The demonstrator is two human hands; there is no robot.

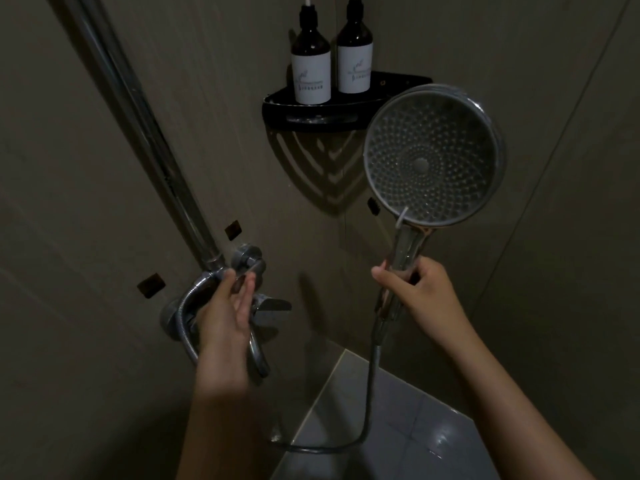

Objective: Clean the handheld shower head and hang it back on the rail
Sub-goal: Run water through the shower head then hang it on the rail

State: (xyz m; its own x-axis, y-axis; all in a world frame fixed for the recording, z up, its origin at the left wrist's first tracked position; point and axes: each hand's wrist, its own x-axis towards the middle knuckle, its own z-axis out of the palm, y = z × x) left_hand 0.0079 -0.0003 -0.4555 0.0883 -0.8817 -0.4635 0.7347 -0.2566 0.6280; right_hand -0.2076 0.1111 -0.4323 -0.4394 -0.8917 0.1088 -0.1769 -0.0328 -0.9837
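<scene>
Clasps in the right grip (415, 292) the handle (403, 249) of the shower head (433, 154), round face just above, hose (371, 375) drooping below, poises the left grip (225, 306) loose and empty by the tap (273, 306), likely handles light, rigid, wet-slick, safest mid-handle.

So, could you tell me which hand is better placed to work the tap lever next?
Probably the left. The left hand is open and free right in front of the tap, while the right hand is busy gripping the shower head by its handle.
</scene>
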